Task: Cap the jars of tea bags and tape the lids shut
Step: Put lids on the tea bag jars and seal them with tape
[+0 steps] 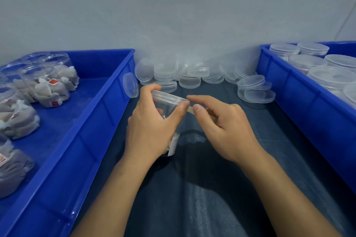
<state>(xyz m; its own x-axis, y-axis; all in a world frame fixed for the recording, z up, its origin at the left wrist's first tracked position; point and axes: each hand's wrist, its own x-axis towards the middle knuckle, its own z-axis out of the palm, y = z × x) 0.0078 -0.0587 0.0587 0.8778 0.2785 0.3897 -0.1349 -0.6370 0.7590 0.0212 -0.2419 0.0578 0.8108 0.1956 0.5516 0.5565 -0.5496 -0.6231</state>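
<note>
Taping stage, head view. My left hand (152, 123) grips a capped jar (169, 113) of tea bags above the dark-clothed counter (240, 188), between the two blue bins; my right hand (223, 121) pinches a strip of tape (192, 110) at the lid (169, 97) rim, under my left thumb. The jar's long axis tilts, lid end pointing up and far, base toward me. Risks, as I judge them: the tape may crease or stick to my fingers (the strip is short), or the lid may lift if my grip shifts. Uncapped jars (38, 86) wait in the left bin (92, 121); loose lids (188, 77) lie far, against the wall.
</note>
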